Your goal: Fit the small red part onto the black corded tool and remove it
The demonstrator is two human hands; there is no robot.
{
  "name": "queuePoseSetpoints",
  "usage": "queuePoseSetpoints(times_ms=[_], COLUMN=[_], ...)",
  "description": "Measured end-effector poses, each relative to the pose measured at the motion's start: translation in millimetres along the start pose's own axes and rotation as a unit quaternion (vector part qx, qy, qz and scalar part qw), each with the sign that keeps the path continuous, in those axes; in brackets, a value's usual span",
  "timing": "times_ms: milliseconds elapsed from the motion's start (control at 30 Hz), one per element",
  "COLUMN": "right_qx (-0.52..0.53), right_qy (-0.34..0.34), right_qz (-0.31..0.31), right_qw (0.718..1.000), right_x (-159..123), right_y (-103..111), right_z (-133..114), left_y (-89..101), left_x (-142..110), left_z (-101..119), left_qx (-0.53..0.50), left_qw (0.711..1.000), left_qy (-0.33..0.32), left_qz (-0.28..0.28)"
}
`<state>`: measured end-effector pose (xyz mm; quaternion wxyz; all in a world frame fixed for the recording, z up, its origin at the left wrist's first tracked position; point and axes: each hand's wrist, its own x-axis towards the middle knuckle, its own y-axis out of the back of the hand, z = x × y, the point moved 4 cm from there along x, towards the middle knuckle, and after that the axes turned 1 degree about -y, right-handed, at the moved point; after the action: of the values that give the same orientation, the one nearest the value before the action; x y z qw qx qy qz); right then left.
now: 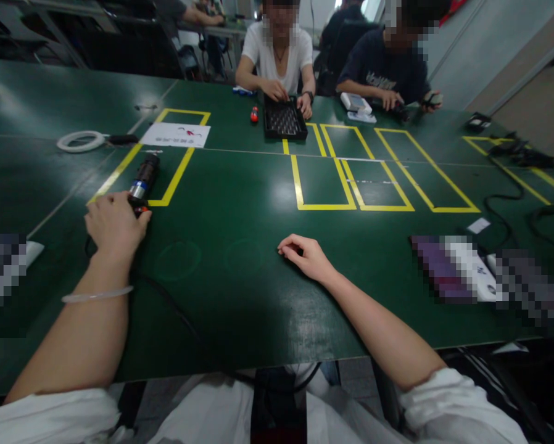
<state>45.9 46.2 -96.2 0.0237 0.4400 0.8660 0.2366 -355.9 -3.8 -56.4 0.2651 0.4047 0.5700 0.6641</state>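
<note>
My left hand (pixel 115 225) is closed over the near end of a black cylindrical tool (pixel 145 169) with a silver and blue collar. A bit of red shows beside the thumb. The tool lies inside a yellow-taped rectangle on the green table (pixel 240 320), pointing away from me. A black cable (pixel 175 305) runs from near my left wrist towards the table's front edge. Near the table's middle rests my right hand (pixel 307 256), its fingers curled and thumb near the forefinger, with nothing visible in them.
A white printed sheet (pixel 177 134) lies beyond the tool, left of it a white ring-shaped coil (pixel 80 141). Across the table, a person's hands work at a black tray (pixel 284 126) beside a small red object (pixel 254 115). Blurred-out items (pixel 448 268) and cables (pixel 503 197) lie at right.
</note>
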Motion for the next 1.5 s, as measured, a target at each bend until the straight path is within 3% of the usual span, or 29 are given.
queuePoseSetpoints(times_ms=[233, 467, 700, 800, 933, 1100, 1267, 1500], right_qx=[-0.002, -0.003, -0.005, -0.006, 0.002, 0.028, 0.018, 0.010], right_qy=[0.005, -0.001, -0.002, -0.002, -0.007, -0.001, 0.021, 0.019], right_qz=[-0.002, -0.005, -0.008, -0.012, -0.014, -0.019, -0.040, -0.022], right_qw=[1.000, 1.000, 1.000, 1.000, 1.000, 0.999, 0.999, 1.000], right_x=[-1.0, 0.2, 0.6, 0.4, 0.1, 0.0, 0.3, -0.5], right_y=[0.1, -0.2, -1.1, -1.6, -2.2, -3.7, -6.8, -5.4], right_z=[1.0, -1.4, -0.6, -0.1, 0.8, 3.6, 3.3, 0.9], left_y=[0.0, 1.3, 11.8, 5.4, -2.4, 1.8, 4.0, -0.6], left_x=[-2.2, -2.1, -7.1, -16.9, -53.2, -98.2, -112.3, -115.6], left_z=[2.9, 4.9, 25.2, 56.7, 123.6, 184.3, 202.8, 201.7], left_qx=[-0.012, -0.025, -0.088, -0.246, -0.424, -0.483, -0.524, -0.521], left_qw=[1.000, 0.997, 0.994, 0.966, 0.863, 0.755, 0.701, 0.726], left_qy=[-0.007, 0.068, -0.028, -0.080, -0.177, -0.219, -0.230, -0.212], left_qz=[-0.007, -0.022, 0.063, -0.020, -0.210, -0.387, -0.425, -0.395])
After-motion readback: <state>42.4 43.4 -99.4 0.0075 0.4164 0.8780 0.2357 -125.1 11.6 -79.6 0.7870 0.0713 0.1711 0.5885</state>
